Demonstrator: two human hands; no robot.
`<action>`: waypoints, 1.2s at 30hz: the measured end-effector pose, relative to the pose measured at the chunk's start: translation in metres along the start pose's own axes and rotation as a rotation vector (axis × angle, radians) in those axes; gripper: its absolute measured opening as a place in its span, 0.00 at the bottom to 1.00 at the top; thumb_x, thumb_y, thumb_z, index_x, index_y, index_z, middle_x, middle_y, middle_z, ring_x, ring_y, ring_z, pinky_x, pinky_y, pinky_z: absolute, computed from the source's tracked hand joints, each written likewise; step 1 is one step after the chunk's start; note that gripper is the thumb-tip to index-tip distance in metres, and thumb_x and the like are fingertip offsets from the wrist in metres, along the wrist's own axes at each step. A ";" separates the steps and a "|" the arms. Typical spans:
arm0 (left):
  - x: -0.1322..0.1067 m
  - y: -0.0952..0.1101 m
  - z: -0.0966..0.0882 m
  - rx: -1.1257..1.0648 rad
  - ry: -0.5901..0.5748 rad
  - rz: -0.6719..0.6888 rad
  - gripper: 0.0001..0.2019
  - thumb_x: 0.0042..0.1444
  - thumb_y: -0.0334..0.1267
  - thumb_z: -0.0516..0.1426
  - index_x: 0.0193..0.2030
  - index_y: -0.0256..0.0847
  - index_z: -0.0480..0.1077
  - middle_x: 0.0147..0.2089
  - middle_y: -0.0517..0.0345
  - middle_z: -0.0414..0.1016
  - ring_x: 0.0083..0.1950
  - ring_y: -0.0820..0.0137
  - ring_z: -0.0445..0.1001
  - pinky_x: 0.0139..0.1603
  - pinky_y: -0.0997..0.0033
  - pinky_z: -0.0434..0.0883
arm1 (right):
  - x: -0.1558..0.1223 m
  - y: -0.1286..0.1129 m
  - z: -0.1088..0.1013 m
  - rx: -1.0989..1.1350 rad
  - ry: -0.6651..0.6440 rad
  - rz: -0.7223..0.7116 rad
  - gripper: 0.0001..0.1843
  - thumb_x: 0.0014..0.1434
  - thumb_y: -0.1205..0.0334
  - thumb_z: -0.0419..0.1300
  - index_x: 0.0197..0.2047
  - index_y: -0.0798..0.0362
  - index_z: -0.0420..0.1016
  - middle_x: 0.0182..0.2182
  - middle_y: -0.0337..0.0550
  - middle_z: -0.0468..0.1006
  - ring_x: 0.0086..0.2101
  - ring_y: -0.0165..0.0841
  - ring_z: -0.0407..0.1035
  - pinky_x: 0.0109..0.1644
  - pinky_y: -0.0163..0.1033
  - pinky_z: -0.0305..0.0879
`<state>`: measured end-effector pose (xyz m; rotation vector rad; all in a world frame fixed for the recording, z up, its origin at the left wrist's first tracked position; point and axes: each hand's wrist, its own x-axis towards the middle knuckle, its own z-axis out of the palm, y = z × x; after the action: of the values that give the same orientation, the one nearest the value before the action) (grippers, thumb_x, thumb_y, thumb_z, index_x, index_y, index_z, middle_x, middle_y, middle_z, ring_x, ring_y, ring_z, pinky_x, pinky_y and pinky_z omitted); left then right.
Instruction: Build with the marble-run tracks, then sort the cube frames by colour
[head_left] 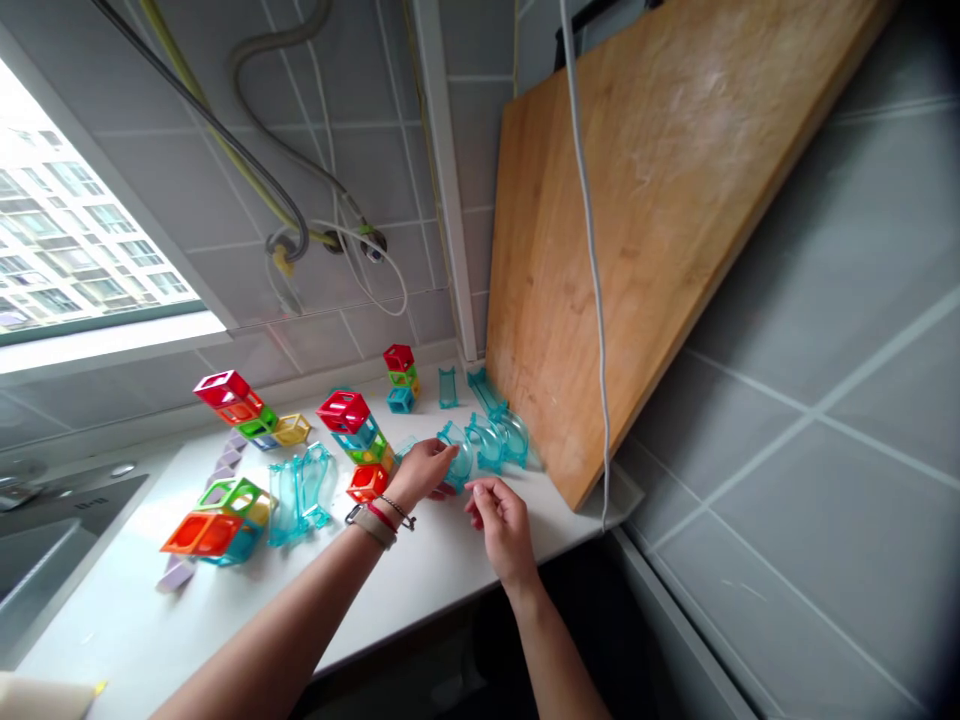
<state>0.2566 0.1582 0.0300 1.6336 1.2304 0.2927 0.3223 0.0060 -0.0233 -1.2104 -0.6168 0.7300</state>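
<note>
My left hand (429, 470), with a watch and bracelets at its wrist, is closed at the near left edge of a see-through teal curved track piece (460, 460) and seems to grip it. Just right of it, my right hand (501, 515) has its fingers curled together; whether anything small is between them is hidden. More teal curved pieces (486, 442) stand in a row beyond the hands. Left of my left wrist rises a stack of coloured open-frame cubes (349, 415), with an orange-red cube (367, 483) at its foot.
Flat teal track pieces (301, 495) lie on the white counter (390, 600). Other cube stacks stand at the left (244, 405), front left (206, 535) and back (401, 380). A wooden board (600, 220) leans at the right behind a hanging white cable (589, 230). A sink (45, 560) lies left.
</note>
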 end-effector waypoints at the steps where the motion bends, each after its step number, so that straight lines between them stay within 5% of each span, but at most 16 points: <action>1: 0.001 0.002 0.000 0.053 0.002 -0.009 0.21 0.52 0.57 0.64 0.39 0.41 0.71 0.26 0.58 0.75 0.25 0.60 0.80 0.27 0.65 0.77 | 0.000 0.000 0.000 -0.003 -0.007 0.002 0.21 0.68 0.44 0.59 0.43 0.54 0.81 0.29 0.40 0.77 0.29 0.32 0.68 0.34 0.36 0.67; 9: 0.003 0.014 0.001 0.412 0.015 0.081 0.13 0.58 0.48 0.60 0.41 0.39 0.73 0.29 0.49 0.80 0.20 0.62 0.78 0.24 0.68 0.72 | 0.000 0.000 -0.001 -0.031 -0.064 -0.002 0.22 0.68 0.42 0.59 0.42 0.54 0.80 0.29 0.41 0.77 0.29 0.33 0.67 0.35 0.37 0.65; 16: -0.006 0.019 -0.009 0.508 -0.079 0.106 0.17 0.60 0.51 0.58 0.40 0.37 0.74 0.32 0.46 0.83 0.25 0.61 0.82 0.23 0.72 0.71 | 0.001 0.000 -0.003 -0.024 -0.097 -0.003 0.22 0.67 0.42 0.59 0.41 0.53 0.79 0.28 0.40 0.76 0.29 0.33 0.67 0.35 0.37 0.64; 20: -0.021 0.010 -0.024 0.512 -0.148 0.223 0.15 0.56 0.44 0.61 0.47 0.39 0.78 0.38 0.49 0.86 0.35 0.61 0.85 0.31 0.72 0.74 | 0.002 -0.001 -0.005 0.016 -0.105 0.003 0.21 0.67 0.43 0.60 0.42 0.53 0.80 0.29 0.41 0.77 0.29 0.34 0.69 0.35 0.37 0.66; 24: -0.032 -0.007 -0.030 0.551 -0.119 0.332 0.27 0.51 0.45 0.66 0.58 0.38 0.77 0.42 0.48 0.86 0.43 0.55 0.85 0.41 0.67 0.76 | 0.002 -0.002 -0.006 0.038 -0.126 0.006 0.22 0.68 0.42 0.59 0.43 0.53 0.81 0.30 0.42 0.79 0.30 0.34 0.70 0.37 0.38 0.68; 30: -0.023 -0.022 -0.020 0.605 -0.013 0.429 0.21 0.60 0.51 0.62 0.52 0.37 0.79 0.45 0.43 0.85 0.42 0.53 0.84 0.43 0.62 0.76 | 0.002 -0.004 -0.007 0.059 -0.133 0.017 0.22 0.68 0.42 0.60 0.43 0.54 0.81 0.30 0.43 0.79 0.29 0.33 0.70 0.36 0.38 0.69; 36: -0.012 -0.028 -0.013 0.629 -0.035 0.519 0.17 0.59 0.45 0.63 0.53 0.40 0.78 0.48 0.47 0.85 0.43 0.57 0.83 0.43 0.65 0.75 | 0.001 -0.005 -0.008 0.075 -0.129 0.029 0.21 0.67 0.43 0.60 0.42 0.53 0.81 0.30 0.42 0.79 0.29 0.33 0.70 0.37 0.38 0.69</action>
<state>0.2262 0.1546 0.0168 2.4925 0.8941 0.1997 0.3298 0.0016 -0.0200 -1.1107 -0.6740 0.8535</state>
